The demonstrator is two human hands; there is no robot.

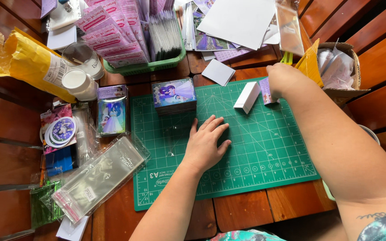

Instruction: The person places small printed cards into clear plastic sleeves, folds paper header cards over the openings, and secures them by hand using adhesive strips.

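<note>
Head view: our left hand (206,143) lies flat, fingers spread, pinning a thin clear sleeve (175,134) on the green gridded cutting mat (264,147), while our right hand (282,80) at the mat's far right pinches a small purple card (265,90), just beside a white folded box (246,97). We judge it a card-sleeving step; next calls for bringing the stiff card to the sleeve's mouth. Glossy card stack (174,94) far left on mat, crinkly cellophane bags (99,176) left on the wooden table (242,214).

Bright, even daylight; soft shadows under the hands, glare on the clear plastic sleeves (98,177), wide-angle bending at edges.
</note>
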